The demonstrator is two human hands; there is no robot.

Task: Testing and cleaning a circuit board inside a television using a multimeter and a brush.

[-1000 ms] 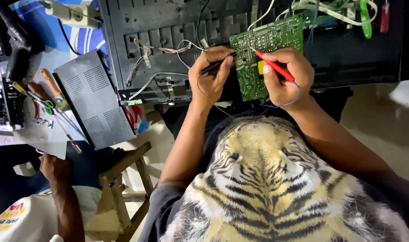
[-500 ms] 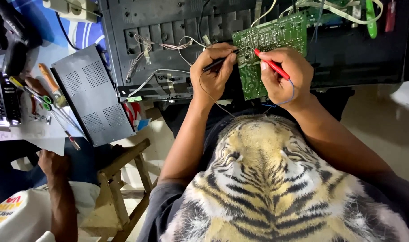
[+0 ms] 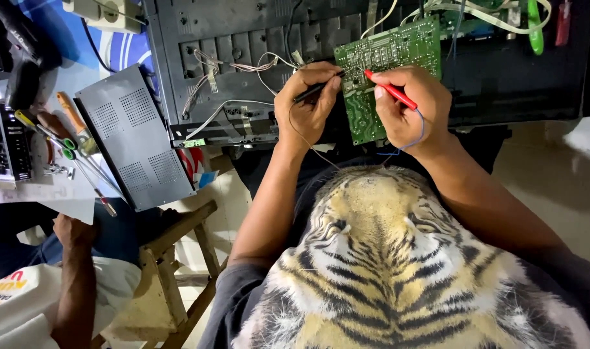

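My left hand [image 3: 308,103] grips a black test probe [image 3: 317,86] whose tip touches the left edge of a green circuit board [image 3: 385,71]. My right hand [image 3: 411,106] holds a red test probe [image 3: 390,89], tip pressed on the same board near its upper middle. Thin probe leads hang from both hands toward my tiger-print shirt [image 3: 398,258]. The board stands tilted up in front of an opened black device chassis [image 3: 256,58] with loose wires.
A grey perforated metal cover [image 3: 133,139] leans at the left. Screwdrivers [image 3: 82,142] lie on the bench beside it. Another person's arm [image 3: 75,271] rests at lower left near a wooden stool [image 3: 172,258]. A white power strip [image 3: 104,13] sits top left.
Both probes have stayed on the board; my hands and the probe tips shifted only slightly along it.
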